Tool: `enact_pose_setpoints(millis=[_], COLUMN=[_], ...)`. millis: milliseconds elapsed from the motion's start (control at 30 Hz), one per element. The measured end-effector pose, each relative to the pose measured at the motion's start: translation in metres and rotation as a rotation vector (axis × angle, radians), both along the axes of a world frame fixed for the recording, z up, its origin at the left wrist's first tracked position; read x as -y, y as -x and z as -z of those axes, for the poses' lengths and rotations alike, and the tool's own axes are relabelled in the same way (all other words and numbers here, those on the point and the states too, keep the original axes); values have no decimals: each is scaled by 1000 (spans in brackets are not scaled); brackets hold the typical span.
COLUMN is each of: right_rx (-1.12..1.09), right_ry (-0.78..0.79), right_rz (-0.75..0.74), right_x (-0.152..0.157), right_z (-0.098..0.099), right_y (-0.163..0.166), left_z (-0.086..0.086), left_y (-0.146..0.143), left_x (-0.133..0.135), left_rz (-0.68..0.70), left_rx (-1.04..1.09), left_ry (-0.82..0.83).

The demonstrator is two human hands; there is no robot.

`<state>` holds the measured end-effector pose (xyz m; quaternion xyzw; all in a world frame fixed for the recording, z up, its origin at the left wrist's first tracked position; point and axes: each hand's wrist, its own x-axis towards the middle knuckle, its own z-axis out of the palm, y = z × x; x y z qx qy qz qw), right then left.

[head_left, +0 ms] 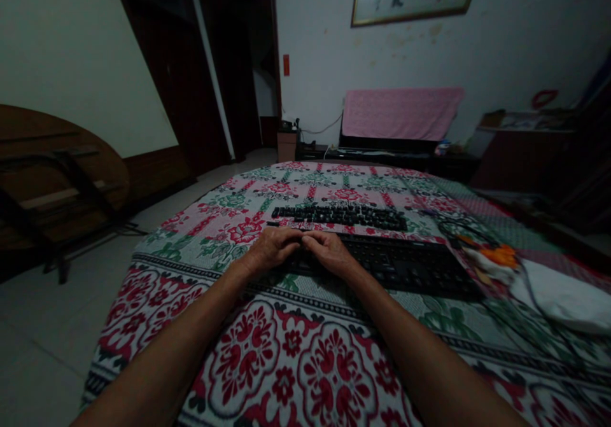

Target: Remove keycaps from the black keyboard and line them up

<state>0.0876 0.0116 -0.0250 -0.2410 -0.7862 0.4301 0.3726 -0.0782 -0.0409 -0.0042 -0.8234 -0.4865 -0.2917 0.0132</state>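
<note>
A black keyboard [415,268] lies on the patterned tablecloth, its cable running off to the right. My left hand [274,247] is over the keyboard's left end, fingers bent and closed together. Beside it, my right hand [329,252] rests over the same end with its fingertips pinched. The fingertips of both hands meet, and whatever is between them is hidden. Behind the keyboard, small black pieces that look like loose keycaps [341,216] stand in rows on the cloth.
To the right lie a white bag [566,293], an orange item [503,255] and dark cables. The cloth-covered table [291,376] has a rounded left edge above a tiled floor. A folded round tabletop [62,179] leans at the left wall; a pink cloth [403,114] hangs at the back.
</note>
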Motion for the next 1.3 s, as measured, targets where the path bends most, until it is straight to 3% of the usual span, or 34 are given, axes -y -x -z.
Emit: enact_pose_setpoints(millis=[233, 467, 633, 800, 1100, 1300], right_rx=[13, -6, 40, 91, 261, 352], right_ry=[8, 3, -29, -119, -455, -500], right_rz=[13, 105, 103, 105, 11, -4], right_x=[0, -4, -2, 0, 6, 8], right_z=[-1, 7, 7, 2, 4, 1], right_y=[0, 3, 3, 1, 2, 1], left_z=[-3, 3, 11, 10, 11, 3], left_y=[-2, 30, 33, 30, 31, 27], left_x=[2, -2, -6, -9, -16, -12], left_rz=[-31, -76, -74, -64, -35, -38], left_rx=[158, 136, 69, 39, 129, 147], left_ry=[51, 352, 406, 467, 628, 659])
